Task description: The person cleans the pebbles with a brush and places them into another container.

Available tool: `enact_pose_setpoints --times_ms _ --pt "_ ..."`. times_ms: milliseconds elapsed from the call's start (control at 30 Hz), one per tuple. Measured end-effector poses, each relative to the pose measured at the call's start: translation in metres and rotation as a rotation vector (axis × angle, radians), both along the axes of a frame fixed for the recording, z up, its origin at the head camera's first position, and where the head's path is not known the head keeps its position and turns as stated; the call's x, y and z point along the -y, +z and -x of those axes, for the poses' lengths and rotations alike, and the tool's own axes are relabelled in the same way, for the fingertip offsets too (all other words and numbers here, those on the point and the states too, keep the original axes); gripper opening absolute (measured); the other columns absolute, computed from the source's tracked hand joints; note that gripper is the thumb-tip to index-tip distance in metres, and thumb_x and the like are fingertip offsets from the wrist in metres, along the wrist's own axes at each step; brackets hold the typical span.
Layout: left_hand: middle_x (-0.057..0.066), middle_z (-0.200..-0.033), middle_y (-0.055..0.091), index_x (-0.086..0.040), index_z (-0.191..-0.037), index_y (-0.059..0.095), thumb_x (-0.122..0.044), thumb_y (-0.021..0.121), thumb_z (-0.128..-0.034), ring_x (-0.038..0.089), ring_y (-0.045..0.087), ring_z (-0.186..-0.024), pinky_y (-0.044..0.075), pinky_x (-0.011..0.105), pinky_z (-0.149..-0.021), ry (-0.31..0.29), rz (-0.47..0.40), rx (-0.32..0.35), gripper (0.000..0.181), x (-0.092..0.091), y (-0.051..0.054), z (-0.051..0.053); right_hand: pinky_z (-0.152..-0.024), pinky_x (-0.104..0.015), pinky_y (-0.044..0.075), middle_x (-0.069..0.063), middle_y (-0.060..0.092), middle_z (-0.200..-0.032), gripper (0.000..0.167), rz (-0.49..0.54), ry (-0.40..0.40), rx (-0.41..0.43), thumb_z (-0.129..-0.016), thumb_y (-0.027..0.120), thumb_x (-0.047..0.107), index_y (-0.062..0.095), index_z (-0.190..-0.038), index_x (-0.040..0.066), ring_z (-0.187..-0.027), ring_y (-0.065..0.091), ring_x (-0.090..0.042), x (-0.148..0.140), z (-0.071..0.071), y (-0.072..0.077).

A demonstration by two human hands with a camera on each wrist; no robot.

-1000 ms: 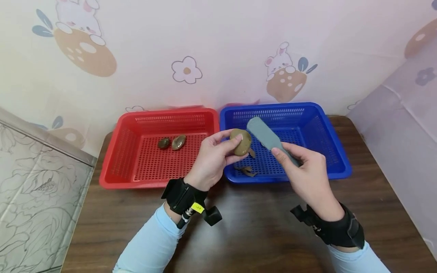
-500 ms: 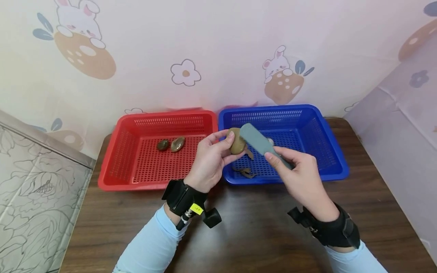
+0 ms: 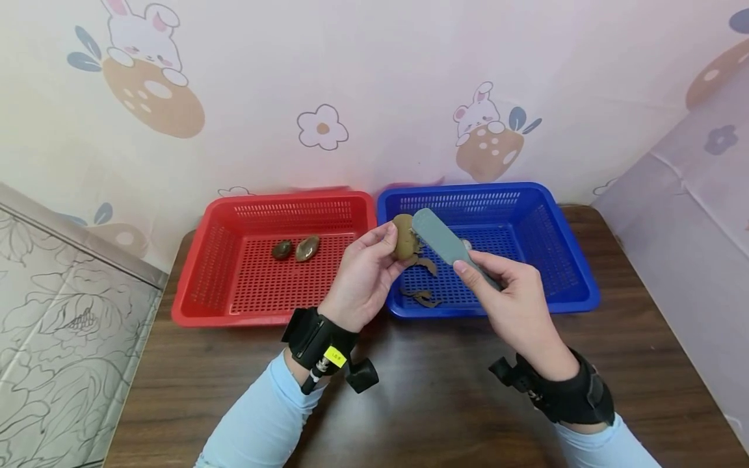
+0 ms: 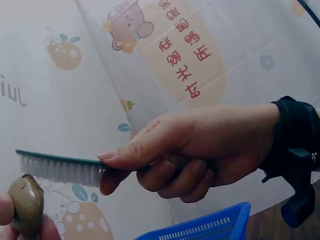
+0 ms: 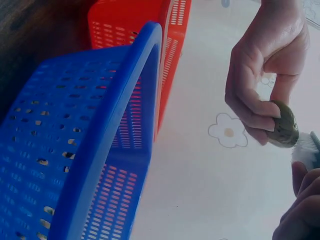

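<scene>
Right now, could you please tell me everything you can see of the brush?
The brush has a flat grey-green back, seemingly plastic, with dense pale bristles beneath. The right hand grips its handle. It slants above the blue basket, its bristled end right at the stone in the left hand; contact is unclear.

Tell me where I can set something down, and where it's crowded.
Bare table shows between the sleeves. The red basket has free floor between its two stones and front rim; the blue basket looks free toward its back right corner. Crowded: the blue basket's left side, where left hand, held stone and brush bunch above brown scraps.
</scene>
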State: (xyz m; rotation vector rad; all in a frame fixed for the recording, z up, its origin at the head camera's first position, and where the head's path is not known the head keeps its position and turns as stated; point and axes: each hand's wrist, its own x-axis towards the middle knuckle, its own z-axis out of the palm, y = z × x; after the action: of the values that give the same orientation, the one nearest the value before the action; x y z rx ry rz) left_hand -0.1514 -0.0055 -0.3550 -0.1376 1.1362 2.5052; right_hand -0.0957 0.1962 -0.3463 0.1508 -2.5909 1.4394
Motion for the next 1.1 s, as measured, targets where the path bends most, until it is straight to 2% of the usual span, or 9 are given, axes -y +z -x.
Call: enact_pose_setpoints --times_ms 67,167,333,367,500,700,900,1067,1100 --pt "0.008 -0.129 0.054 -0.010 -0.127 0.054 -0.021 0.055 -0.0938 0.020 0.056 -0.116 0.045 0.036 -0.103 -0.014 -0.023 -0.004 0.035 -0.0001 0.0000 -0.0004 -0.067 -0.014 0.053 -0.006 0.067 -0.114 0.031 0.017 0.019 0.017 -0.092 0.059 0.029 0.065 -0.120 0.017 -0.087 0.062 -0.004 0.0015 0.0011 -0.0005" --pt "0.009 -0.132 0.053 -0.010 -0.128 0.054 -0.019 0.055 -0.0936 0.021 0.056 -0.118 0.046 0.033 -0.100 -0.032 -0.043 -0.018 0.036 0.0005 -0.0005 -0.0006 -0.067 -0.014 0.052 -0.006 0.066 -0.117 0.032 0.030 0.028 0.026 -0.092 0.059 0.030 0.064 -0.121 0.017 -0.091 0.062 -0.002 0.0031 0.0032 -0.0012" --pt "0.008 -0.133 0.054 -0.011 -0.129 0.055 -0.017 0.054 -0.0945 0.020 0.054 -0.123 0.046 0.031 -0.099 -0.112 -0.132 -0.005 0.035 0.0027 -0.0023 -0.0013 -0.062 -0.015 0.050 -0.005 0.067 -0.113 0.030 0.035 0.031 0.029 -0.091 0.060 0.030 0.066 -0.118 0.017 -0.085 0.060 -0.004 0.0060 0.0060 -0.0027" --pt "0.008 -0.134 0.054 -0.011 -0.129 0.055 -0.016 0.053 -0.0950 0.020 0.054 -0.124 0.046 0.032 -0.100 -0.131 -0.148 -0.004 0.034 0.0029 -0.0023 -0.0017 -0.059 -0.017 0.049 -0.006 0.068 -0.109 0.030 0.034 0.032 0.026 -0.091 0.060 0.029 0.066 -0.117 0.016 -0.080 0.059 -0.006 0.0065 0.0060 -0.0029" --pt "0.008 -0.135 0.054 -0.013 -0.132 0.053 -0.017 0.048 -0.0973 0.021 0.052 -0.125 0.042 0.037 -0.103 -0.176 -0.157 -0.032 0.035 0.0028 -0.0014 -0.0028 -0.055 -0.020 0.045 -0.004 0.070 -0.100 0.028 0.038 0.027 0.029 -0.091 0.061 0.030 0.067 -0.115 0.018 -0.075 0.057 -0.011 0.0080 0.0065 -0.0047" --pt "0.007 -0.137 0.053 -0.013 -0.136 0.047 -0.027 0.043 -0.0988 0.022 0.051 -0.126 0.038 0.039 -0.107 -0.186 -0.103 -0.083 0.039 0.0029 0.0016 -0.0045 -0.062 -0.017 0.050 -0.004 0.070 -0.104 0.029 0.021 0.018 0.027 -0.091 0.061 0.031 0.068 -0.115 0.018 -0.079 0.059 -0.010 0.0080 0.0085 -0.0070" --pt "0.007 -0.136 0.053 -0.013 -0.135 0.048 -0.028 0.045 -0.0978 0.021 0.051 -0.126 0.040 0.037 -0.106 -0.191 -0.107 -0.069 0.040 0.0026 0.0013 -0.0044 -0.057 -0.016 0.049 -0.005 0.070 -0.104 0.033 -0.031 -0.011 0.021 -0.090 0.061 0.034 0.067 -0.117 0.016 -0.075 0.059 -0.008 0.0055 0.0078 -0.0064" --pt "0.010 -0.135 0.054 -0.011 -0.135 0.046 -0.026 0.042 -0.0996 0.024 0.054 -0.123 0.042 0.039 -0.103 -0.171 -0.143 -0.044 0.038 0.0037 0.0016 -0.0037 -0.053 -0.016 0.046 -0.005 0.070 -0.103 0.029 -0.008 -0.013 -0.016 -0.090 0.062 0.029 0.067 -0.116 0.016 -0.071 0.058 -0.008 0.0014 0.0026 -0.0032" --pt "0.010 -0.135 0.053 -0.010 -0.135 0.045 -0.025 0.040 -0.1001 0.025 0.054 -0.123 0.042 0.039 -0.103 -0.164 -0.151 -0.042 0.038 0.0041 0.0022 -0.0036 -0.056 -0.015 0.048 -0.004 0.070 -0.105 0.028 -0.001 -0.013 -0.024 -0.090 0.062 0.028 0.067 -0.116 0.016 -0.074 0.059 -0.007 0.0009 0.0019 -0.0029"
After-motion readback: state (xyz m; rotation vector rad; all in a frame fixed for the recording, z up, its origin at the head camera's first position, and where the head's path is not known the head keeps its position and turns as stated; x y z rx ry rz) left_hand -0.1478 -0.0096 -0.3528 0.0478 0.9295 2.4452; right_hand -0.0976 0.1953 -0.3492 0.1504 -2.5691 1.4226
